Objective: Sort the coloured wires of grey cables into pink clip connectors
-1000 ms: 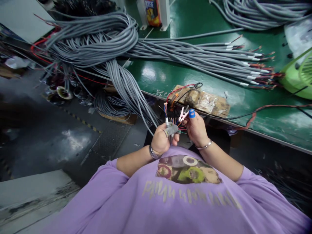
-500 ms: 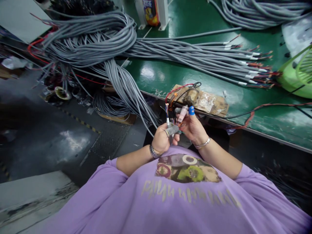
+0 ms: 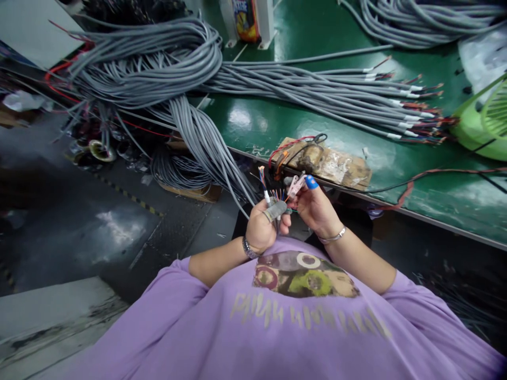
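My left hand (image 3: 260,228) is closed around the stripped end of a grey cable, its thumb covered in grey wrapping. Thin coloured wires (image 3: 278,195) fan out above that thumb. Beside them stands another cable end with a white sleeve (image 3: 266,198) and a bundle of fine wires at its top. My right hand (image 3: 317,208), with a blue cover (image 3: 311,182) on the thumb tip, pinches at the thin wires close to the left fingers. Something pale pink (image 3: 295,186) shows at its fingertips; whether it is finger wrapping or a separate piece I cannot make out.
Grey cables (image 3: 146,58) lie coiled on the green table (image 3: 245,124), their stripped ends pointing right. A worn wooden block (image 3: 336,166) with red and black leads sits at the table edge. A green fan (image 3: 485,119) stands at right. More cables (image 3: 184,171) lie below.
The white-sleeved cable end has tilted left and the left hand has shifted slightly. The right fingers have turned and dipped a little; the fanned wires show more clearly.
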Motion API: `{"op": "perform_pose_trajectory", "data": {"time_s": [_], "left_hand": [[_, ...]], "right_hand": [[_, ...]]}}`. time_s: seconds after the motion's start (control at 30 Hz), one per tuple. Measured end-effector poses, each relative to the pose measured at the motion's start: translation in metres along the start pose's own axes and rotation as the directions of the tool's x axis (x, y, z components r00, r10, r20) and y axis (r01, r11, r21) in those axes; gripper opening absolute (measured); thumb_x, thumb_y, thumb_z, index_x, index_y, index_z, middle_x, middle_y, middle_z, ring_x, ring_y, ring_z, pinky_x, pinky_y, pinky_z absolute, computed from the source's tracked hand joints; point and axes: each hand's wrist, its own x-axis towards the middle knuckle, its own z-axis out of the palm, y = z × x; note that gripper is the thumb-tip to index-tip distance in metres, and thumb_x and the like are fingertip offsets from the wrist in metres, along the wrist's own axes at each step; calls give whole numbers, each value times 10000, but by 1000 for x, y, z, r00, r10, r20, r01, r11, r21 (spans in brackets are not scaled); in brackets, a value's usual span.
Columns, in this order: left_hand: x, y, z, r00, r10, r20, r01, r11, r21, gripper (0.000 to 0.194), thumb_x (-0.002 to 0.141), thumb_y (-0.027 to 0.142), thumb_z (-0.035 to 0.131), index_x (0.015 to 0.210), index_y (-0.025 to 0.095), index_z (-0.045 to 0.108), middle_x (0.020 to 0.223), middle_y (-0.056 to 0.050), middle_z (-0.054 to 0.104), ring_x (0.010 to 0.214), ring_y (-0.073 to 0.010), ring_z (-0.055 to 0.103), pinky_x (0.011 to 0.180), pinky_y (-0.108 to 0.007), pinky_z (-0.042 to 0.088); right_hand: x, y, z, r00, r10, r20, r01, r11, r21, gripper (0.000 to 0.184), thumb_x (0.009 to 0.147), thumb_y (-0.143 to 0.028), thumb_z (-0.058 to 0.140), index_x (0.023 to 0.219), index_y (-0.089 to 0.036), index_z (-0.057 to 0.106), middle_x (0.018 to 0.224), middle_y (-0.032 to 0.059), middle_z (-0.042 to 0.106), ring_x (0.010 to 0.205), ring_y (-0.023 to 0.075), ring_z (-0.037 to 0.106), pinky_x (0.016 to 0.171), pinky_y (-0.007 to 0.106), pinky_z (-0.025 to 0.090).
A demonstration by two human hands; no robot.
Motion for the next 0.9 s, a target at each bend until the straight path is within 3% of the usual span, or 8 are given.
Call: {"op": "perform_pose_trajectory", "data": {"time_s": [0.33, 0.47, 0.57, 0.67, 0.77, 0.9], "left_hand": [[5, -3, 1, 999, -49, -8, 50, 998, 49, 411, 615, 472, 777, 733, 177, 516, 495, 19, 608, 324, -97, 495, 326, -196, 347], [4, -7, -2, 999, -53, 2, 53, 996, 69, 396, 639, 473, 765, 734, 177, 520, 506, 19, 614, 332, -97, 502, 329, -198, 354], [1, -8, -7, 999, -39, 19, 38, 997, 68, 376, 655, 464, 759, 731, 175, 529, 499, 18, 617, 331, -101, 506, 333, -201, 366], [-2, -11, -15, 998, -26, 53, 20, 993, 115, 359, 681, 454, 757, 735, 168, 547, 512, 11, 633, 344, -102, 526, 345, -192, 370], [-3, -14, -23, 995, -7, 97, -12, 981, 195, 335, 726, 442, 743, 722, 158, 564, 540, 4, 649, 369, -96, 549, 368, -184, 386], [-3, -16, -28, 989, -11, 148, -32, 957, 287, 340, 747, 459, 732, 730, 151, 587, 571, 1, 660, 400, -93, 569, 402, -188, 414]], "right_hand": [[3, 2, 2, 1000, 4, -22, -3, 1000, 15, 422, 703, -618, 764, 783, -212, 680, 722, -11, 655, 604, 107, 538, 566, 249, 468], [0, 2, 3, 1000, 9, -23, -10, 1000, -20, 483, 729, -705, 677, 829, -233, 678, 766, 2, 666, 623, 126, 539, 556, 259, 460], [-2, 0, -3, 999, 41, 33, -39, 997, -60, 586, 738, -801, 562, 826, -229, 655, 769, 8, 663, 618, 120, 548, 554, 249, 471], [-2, -7, -16, 976, 168, 140, -147, 977, -152, 655, 673, -841, 580, 752, -195, 643, 681, 16, 641, 555, 113, 537, 528, 251, 482], [-2, -17, -26, 936, 264, 232, -181, 928, -326, 637, 581, -780, 721, 691, -156, 664, 586, 19, 617, 517, 117, 549, 524, 258, 492], [-3, -28, -28, 928, 278, 249, -125, 860, -495, 473, 586, -570, 850, 620, -139, 658, 555, 22, 636, 483, 104, 554, 517, 243, 475]]}}
